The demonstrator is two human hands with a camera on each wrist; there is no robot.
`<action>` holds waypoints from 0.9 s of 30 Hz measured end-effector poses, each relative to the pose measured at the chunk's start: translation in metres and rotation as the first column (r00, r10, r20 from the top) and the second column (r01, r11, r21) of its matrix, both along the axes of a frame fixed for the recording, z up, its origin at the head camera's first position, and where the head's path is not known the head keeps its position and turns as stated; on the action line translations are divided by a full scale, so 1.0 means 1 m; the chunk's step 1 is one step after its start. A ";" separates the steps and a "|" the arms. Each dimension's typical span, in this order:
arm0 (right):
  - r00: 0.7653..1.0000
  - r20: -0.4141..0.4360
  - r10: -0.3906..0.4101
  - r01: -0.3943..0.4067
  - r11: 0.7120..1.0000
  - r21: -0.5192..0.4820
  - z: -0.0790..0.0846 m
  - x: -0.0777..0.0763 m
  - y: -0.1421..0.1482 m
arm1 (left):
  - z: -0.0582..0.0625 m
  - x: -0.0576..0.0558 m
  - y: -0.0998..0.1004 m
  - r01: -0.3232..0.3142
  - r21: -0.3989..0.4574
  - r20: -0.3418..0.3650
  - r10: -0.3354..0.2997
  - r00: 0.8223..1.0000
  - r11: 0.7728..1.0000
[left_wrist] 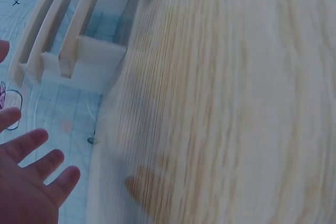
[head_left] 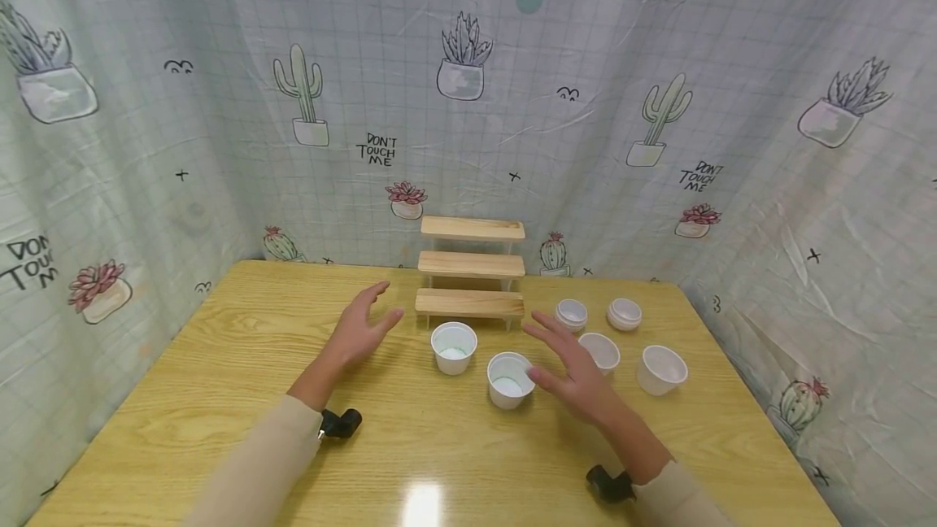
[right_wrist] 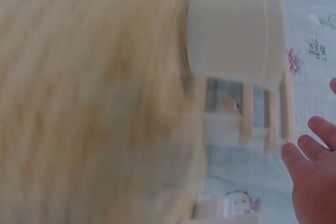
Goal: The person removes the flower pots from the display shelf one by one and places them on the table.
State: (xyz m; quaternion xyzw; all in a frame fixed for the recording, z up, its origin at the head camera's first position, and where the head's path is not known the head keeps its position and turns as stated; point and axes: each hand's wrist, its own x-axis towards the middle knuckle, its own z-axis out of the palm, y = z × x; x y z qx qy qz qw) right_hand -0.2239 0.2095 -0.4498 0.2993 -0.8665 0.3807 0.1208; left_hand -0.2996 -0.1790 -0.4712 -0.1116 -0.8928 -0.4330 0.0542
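Right hand (head_left: 580, 379) near edge of white cup (head_left: 507, 398); left hand (head_left: 356, 333) apart.

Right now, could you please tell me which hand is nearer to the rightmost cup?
Right. The right hand is left of the rightmost cup, apart from it; the left hand is much farther left.

smooth plas. cups (head_left: 452, 365), glossy wd-grain tbl (head_left: 410, 429), matt wd shelf (head_left: 471, 265)
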 end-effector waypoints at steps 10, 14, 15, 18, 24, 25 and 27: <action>0.987 0.158 0.012 0.023 0.977 -0.214 -0.006 0.008 -0.017 | -0.002 -0.006 0.018 -0.011 0.266 0.135 -0.026 0.991 0.964; 0.970 0.243 0.024 0.059 0.942 -0.329 -0.007 0.010 -0.024 | -0.005 -0.012 0.022 -0.006 0.358 0.164 -0.056 0.985 0.934; 0.965 0.260 0.016 0.077 0.936 -0.344 -0.008 0.010 -0.025 | -0.006 -0.013 0.023 -0.006 0.384 0.174 -0.066 0.982 0.923; 0.948 0.318 -0.002 0.130 0.914 -0.383 -0.010 0.010 -0.027 | -0.008 -0.017 0.026 -0.013 0.455 0.205 -0.091 0.975 0.890; 0.879 0.476 -0.032 0.264 0.863 -0.430 -0.011 0.013 -0.031 | -0.014 -0.024 0.034 -0.069 0.585 0.270 -0.114 0.956 0.808; 0.870 0.492 -0.035 0.278 0.859 -0.430 -0.012 0.014 -0.032 | -0.015 -0.025 0.035 -0.078 0.600 0.278 -0.116 0.953 0.796; 0.857 0.513 -0.040 0.297 0.853 -0.429 -0.012 0.015 -0.033 | -0.017 -0.027 0.038 -0.088 0.620 0.284 -0.118 0.952 0.780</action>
